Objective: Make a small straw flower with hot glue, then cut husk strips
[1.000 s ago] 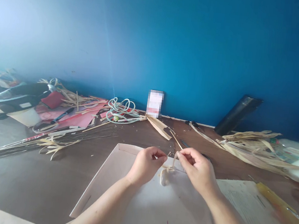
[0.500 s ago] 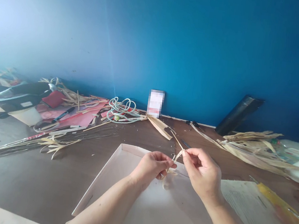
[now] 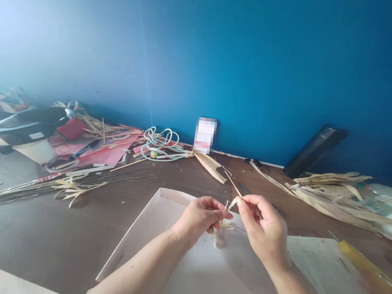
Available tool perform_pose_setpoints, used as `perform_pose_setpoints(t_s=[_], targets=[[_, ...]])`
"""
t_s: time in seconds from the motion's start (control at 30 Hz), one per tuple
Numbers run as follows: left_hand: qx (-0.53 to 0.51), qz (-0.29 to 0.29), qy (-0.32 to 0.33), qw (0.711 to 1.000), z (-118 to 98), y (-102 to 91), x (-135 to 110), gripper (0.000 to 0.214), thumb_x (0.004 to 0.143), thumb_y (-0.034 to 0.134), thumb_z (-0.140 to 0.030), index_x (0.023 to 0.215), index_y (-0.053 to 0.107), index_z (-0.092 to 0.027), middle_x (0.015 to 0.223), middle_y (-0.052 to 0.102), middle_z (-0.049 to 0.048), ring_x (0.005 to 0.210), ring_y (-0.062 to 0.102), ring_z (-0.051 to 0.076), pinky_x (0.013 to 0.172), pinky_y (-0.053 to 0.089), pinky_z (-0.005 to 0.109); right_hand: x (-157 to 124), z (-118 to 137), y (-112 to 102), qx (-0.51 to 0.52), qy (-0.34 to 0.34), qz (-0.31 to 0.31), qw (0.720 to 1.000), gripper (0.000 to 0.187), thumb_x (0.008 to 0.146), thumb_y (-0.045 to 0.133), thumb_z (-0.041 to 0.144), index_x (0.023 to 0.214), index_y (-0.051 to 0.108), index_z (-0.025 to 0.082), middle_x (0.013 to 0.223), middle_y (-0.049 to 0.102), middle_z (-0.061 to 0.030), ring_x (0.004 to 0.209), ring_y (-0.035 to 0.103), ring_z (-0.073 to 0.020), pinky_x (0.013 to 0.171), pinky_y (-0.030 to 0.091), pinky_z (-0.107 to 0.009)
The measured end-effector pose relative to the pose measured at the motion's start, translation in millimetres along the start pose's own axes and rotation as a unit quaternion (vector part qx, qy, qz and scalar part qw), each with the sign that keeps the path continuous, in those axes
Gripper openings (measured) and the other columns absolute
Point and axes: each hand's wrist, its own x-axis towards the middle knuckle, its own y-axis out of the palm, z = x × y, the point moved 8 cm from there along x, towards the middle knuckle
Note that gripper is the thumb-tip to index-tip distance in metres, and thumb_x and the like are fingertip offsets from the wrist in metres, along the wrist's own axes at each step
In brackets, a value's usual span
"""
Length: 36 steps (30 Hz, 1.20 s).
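Pinched both sides: L hand (image 3: 203, 218) + R hand (image 3: 262, 229) closed, fingertips on thin straw-coloured flat fibre strip (image 3: 233, 202), short bend btwn them. Strip's over 12 o'clock edge of shallow white cardboard box (image 3: 198, 271). Blurry small off-white lump (image 3: 219, 240) at 6 o'clock of strip. Black cylinder (image 3: 312, 154) approx 2 o'clock from hands.

The strip (image 3: 233, 202) in my fingers (image 3: 247, 215) looks papery and matt, the white tray (image 3: 153, 227) smooth card, the worktop (image 3: 174, 177) wood-like.
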Motion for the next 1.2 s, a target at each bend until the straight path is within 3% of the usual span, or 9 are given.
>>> perform_pose_setpoints(t_s=[0.17,0.33,0.53,0.73,1.2], targets=[[-0.008,-0.013,0.019,1.0,-2.0,-3.0,1.8,0.031,0.062,0.075,-0.037,0.073,0.057,-0.013,0.078,0.069,0.005,0.044,0.044,0.002,0.043,0.028,0.019,2.9,-13.1,14.9,0.13,0.096,0.074,0.984,0.026,0.085,0.058,0.044,0.098,0.057,0.022,0.075,0.064,-0.001,0.052,0.053,-0.0128,0.05,0.045,-0.024],[-0.005,-0.013,0.033,0.999,-4.4,-4.2,1.1,0.028,0.065,0.073,-0.035,0.074,0.059,-0.013,0.068,0.064,0.001,0.045,0.044,0.003,0.043,0.029,0.018,0.6,-10.5,31.5,0.142,0.096,0.169,0.971,0.022,0.086,0.057,0.042,0.083,0.06,0.02,0.076,0.064,-0.0015,0.056,0.05,-0.0123,0.051,0.04,-0.023],[0.008,-0.018,0.022,1.0,-3.5,-4.3,-0.4,0.025,0.067,0.073,-0.032,0.074,0.058,-0.013,0.069,0.066,0.0021,0.046,0.048,0.004,0.042,0.032,0.016,0.8,-13.9,30.0,0.126,0.088,0.147,0.977,0.023,0.085,0.057,0.039,0.074,0.059,0.019,0.071,0.058,0.0004,0.054,0.044,-0.0113,0.051,0.037,-0.024],[-0.003,-0.019,0.0,1.0,-1.4,-3.4,-1.6,0.03,0.068,0.075,-0.035,0.079,0.061,-0.012,0.085,0.07,0.0089,0.067,0.066,0.012,0.054,0.048,0.019,3.3,-20.4,24.0,0.107,0.111,0.116,0.981,0.023,0.085,0.058,0.039,0.073,0.058,0.02,0.062,0.052,0.0025,0.052,0.043,-0.0112,0.048,0.036,-0.023],[-0.01,-0.008,-0.008,1.0,1.1,-0.4,-2.3,0.034,0.067,0.077,-0.036,0.085,0.062,-0.011,0.084,0.07,0.0099,0.069,0.068,0.015,0.057,0.053,0.021,2.8,-20.4,26.1,0.138,0.1,0.12,0.978,0.023,0.085,0.059,0.039,0.072,0.058,0.02,0.067,0.055,0.0023,0.053,0.044,-0.01,0.049,0.036,-0.022]])
